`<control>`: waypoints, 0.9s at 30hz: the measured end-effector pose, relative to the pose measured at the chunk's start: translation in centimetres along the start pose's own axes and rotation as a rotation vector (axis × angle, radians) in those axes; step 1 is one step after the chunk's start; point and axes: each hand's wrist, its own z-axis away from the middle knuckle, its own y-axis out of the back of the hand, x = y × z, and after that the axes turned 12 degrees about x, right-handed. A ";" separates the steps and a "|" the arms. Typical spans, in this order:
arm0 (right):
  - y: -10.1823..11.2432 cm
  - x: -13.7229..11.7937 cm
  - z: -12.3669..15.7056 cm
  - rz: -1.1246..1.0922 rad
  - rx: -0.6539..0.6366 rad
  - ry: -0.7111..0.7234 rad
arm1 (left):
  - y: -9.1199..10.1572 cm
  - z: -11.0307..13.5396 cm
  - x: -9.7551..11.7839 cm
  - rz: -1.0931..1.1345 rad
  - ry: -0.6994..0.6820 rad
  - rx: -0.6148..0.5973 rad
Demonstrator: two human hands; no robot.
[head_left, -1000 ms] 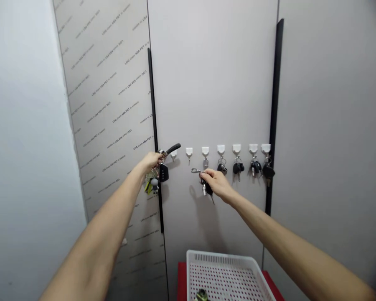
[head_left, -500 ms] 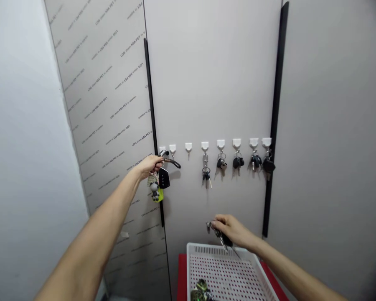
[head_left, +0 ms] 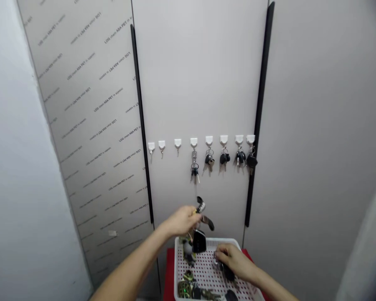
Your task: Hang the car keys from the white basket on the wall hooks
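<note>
My left hand (head_left: 184,220) is closed on a keychain (head_left: 199,241) with a black key fob, dark straps and a small grey figure dangling from it, above the left side of the white basket (head_left: 177,267). Inside the basket's right side, my right hand (head_left: 233,259) grips a bunch of keys (head_left: 227,272) with dark heads and metal blades. Other keys (head_left: 209,294) and a green keychain (head_left: 184,288) lie in the front of the basket. How the right fingers hold the ring is partly hidden.
A row of white hooks (head_left: 178,143) runs across the cabinet door; the three leftmost bear nothing. Bunches of keys (head_left: 194,171) hang on the others. Black handle strips (head_left: 263,83) edge the door. A red stand (head_left: 169,271) is under the basket.
My left hand has taken the keychain from beside the leftmost hook, moving down and right to above the basket. My right hand has lowered its keys into the basket. The view has shifted.
</note>
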 end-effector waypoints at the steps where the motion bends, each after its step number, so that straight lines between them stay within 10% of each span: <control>1: 0.1 0.4 0.1 -0.002 0.005 -0.011 | -1.2 0.1 -0.2 -0.130 -0.047 -0.015; 8: 1.1 1.6 1.2 -0.047 0.040 -0.028 | -7.6 1.9 -1.1 -0.697 -0.226 -0.211; 16: 1.4 1.7 1.3 0.030 -0.028 0.076 | -11.4 2.3 -0.9 -0.781 -0.274 -0.212; 27: 2.0 1.1 3.5 0.250 0.297 0.001 | -14.6 1.4 -1.8 -0.878 -0.491 -0.120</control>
